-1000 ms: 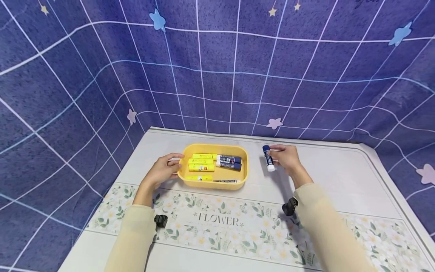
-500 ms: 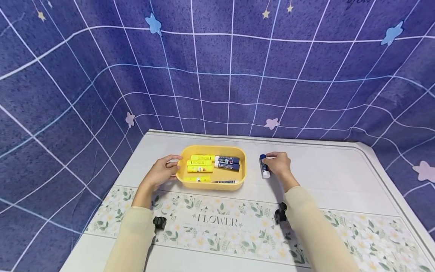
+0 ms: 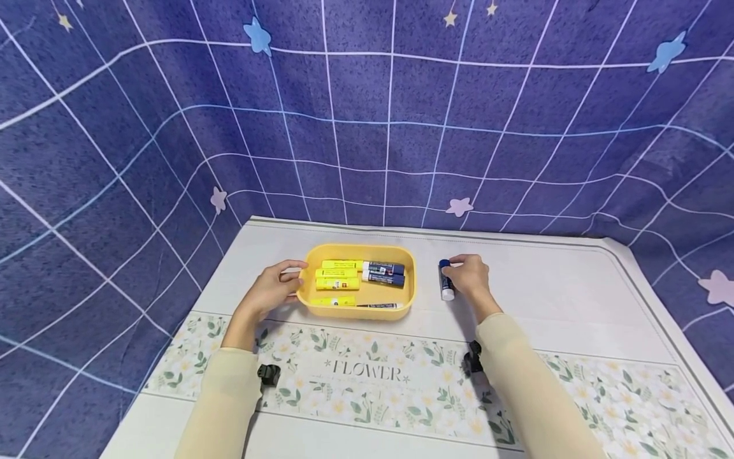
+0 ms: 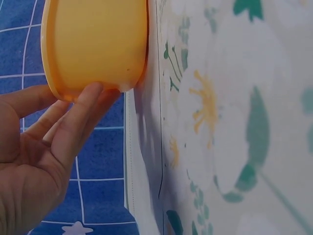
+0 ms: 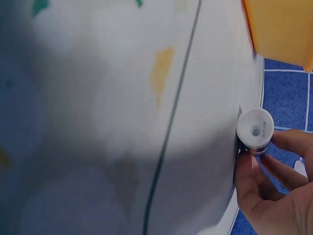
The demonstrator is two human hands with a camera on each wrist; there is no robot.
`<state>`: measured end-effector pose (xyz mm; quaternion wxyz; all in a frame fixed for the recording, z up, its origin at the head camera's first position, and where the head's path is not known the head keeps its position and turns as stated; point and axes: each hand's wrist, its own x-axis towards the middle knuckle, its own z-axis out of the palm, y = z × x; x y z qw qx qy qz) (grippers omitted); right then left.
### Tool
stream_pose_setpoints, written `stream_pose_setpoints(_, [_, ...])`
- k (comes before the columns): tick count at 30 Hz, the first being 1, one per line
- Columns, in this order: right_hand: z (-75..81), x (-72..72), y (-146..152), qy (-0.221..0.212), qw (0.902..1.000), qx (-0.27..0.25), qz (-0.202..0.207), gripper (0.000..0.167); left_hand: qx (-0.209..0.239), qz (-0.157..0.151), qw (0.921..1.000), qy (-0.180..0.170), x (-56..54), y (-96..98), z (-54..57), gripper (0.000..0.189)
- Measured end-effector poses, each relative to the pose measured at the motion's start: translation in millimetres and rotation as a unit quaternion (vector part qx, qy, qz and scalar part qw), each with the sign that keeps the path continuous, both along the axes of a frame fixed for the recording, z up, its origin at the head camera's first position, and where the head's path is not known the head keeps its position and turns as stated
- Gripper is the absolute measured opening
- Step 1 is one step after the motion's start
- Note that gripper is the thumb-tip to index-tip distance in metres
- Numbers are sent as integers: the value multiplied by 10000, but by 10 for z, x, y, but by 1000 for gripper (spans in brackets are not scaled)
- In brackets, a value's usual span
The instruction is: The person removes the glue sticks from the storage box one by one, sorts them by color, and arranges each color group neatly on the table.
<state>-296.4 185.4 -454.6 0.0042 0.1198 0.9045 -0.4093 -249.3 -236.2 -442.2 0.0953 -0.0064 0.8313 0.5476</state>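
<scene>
A shallow yellow tray (image 3: 367, 315) holds several yellow tubes (image 3: 338, 284) on its left side. Two dark-blue glue sticks (image 3: 383, 278) with white ends lie at the right inside it. My left hand (image 3: 272, 288) touches the tray's left end; in the left wrist view the fingers rest against its outer wall (image 4: 98, 44). To the right of the tray, my right hand (image 3: 470, 278) pinches another blue glue stick (image 3: 446, 280) between thumb and fingers. Its white round end (image 5: 255, 125) faces the camera in the right wrist view, close over the tabletop.
A slim black-and-white pen-like item (image 3: 378, 306) lies along the tray's front wall. The white table (image 3: 550, 287) carries a floral band with the word FLOWER (image 3: 367, 371). Behind it hangs a blue curtain (image 3: 367, 146) with a grid and stars.
My right hand has moved slightly left and lower with the glue stick, then stayed nearly still over the last half second. The left hand keeps its place at the tray.
</scene>
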Motion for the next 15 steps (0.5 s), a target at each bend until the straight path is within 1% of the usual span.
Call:
stream_pose_setpoints(4, [35,8,22,70,10000,43,24,44,20,-20,10000,-22,1,4,-5,46])
stream_pose_setpoints(7, [118,6,11,342,9994,11,31,44,22,-26,10000,-17,0,-1,-6,46])
stream_pose_setpoints(9, [200,-4,-23,572,9982,-154,95,43,25,-38,10000,2,-3,-10,-8,46])
stream_pose_setpoints(12, [335,-13,-114,795,9945,-623,286,40,19,-66,10000,30,-9,-23,-16,46])
stream_pose_setpoints(15, [444,-8,-241,858,9848,-1379,621,38,26,-117,9999,52,-12,-22,-26,46])
